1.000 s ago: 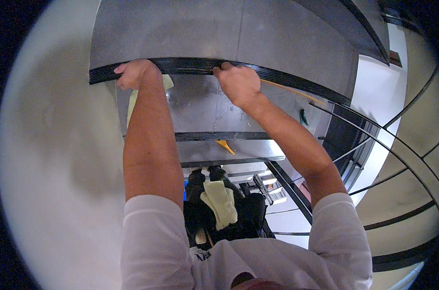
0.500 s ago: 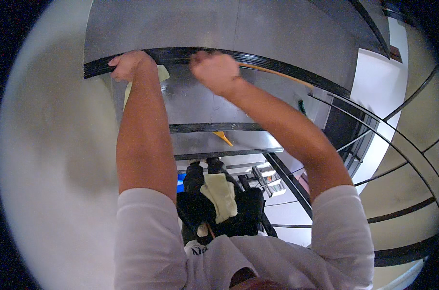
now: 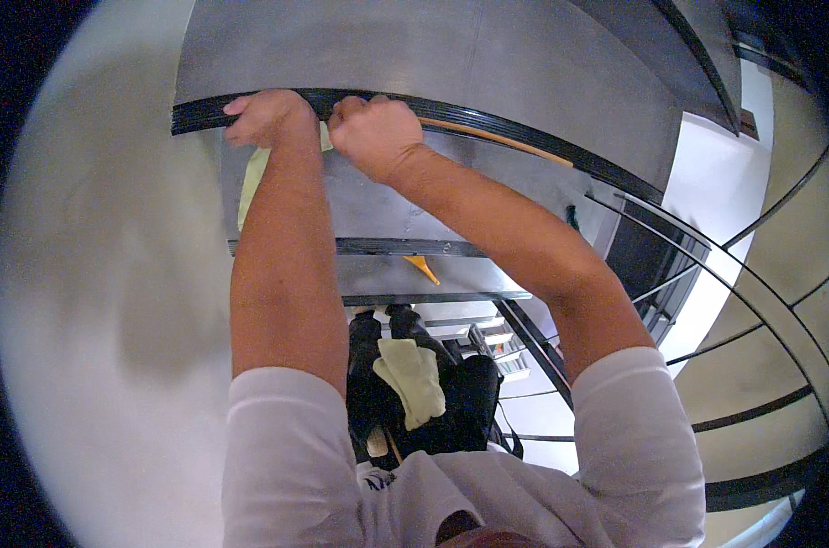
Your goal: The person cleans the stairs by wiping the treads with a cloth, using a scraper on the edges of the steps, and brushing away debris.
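Observation:
My left hand (image 3: 273,119) is closed over the black ridged edge (image 3: 524,141) of the upper grey step (image 3: 433,50). Just right of it, my right hand (image 3: 373,132) is closed against the same edge; what its fingers hold is hidden. A thin orange-tan stick (image 3: 497,137) extends rightward from that hand along the edge. Below my left hand, pale yellow cloth (image 3: 250,185) is partly hidden by my forearm. An orange tool (image 3: 422,268) rests on a lower step. Folded pale cloth (image 3: 405,384) lies over my dark-trousered lap.
A white wall (image 3: 113,274) borders the stairs on the left. Curved black rails (image 3: 757,301) run down the right side. A small dark green object (image 3: 571,217) sits at the step's right end, and a metal ladder-like object (image 3: 506,352) shows far below.
My right hand has moved left along the edge, close to my left hand, and the thin stick has shifted left with it. My left hand stays on the edge.

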Motion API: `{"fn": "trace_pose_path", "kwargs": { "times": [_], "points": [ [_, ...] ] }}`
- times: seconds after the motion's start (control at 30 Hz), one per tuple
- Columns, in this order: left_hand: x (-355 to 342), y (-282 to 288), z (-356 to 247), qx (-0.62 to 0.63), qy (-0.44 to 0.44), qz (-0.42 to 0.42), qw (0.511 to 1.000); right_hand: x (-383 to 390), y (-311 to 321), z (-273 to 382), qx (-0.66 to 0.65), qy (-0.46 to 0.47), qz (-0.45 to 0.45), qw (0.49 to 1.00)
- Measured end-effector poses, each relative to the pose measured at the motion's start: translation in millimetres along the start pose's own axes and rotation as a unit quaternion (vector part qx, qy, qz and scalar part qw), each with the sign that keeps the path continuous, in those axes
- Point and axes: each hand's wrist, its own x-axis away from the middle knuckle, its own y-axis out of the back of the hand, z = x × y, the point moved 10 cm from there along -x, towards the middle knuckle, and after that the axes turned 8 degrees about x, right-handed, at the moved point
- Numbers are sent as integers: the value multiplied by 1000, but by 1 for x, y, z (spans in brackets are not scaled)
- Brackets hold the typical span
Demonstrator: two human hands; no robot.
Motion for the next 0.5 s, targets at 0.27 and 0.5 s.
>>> {"fn": "trace_pose_path", "kwargs": {
  "times": [0.27,0.5],
  "points": [
    [-18,-3,10,-2,-9,-27,1000,55,-15,-40,10,-48,44,998],
    [-24,-13,17,51,-3,35,998,-2,3,-8,-106,-55,-19,993]
  ]
}}
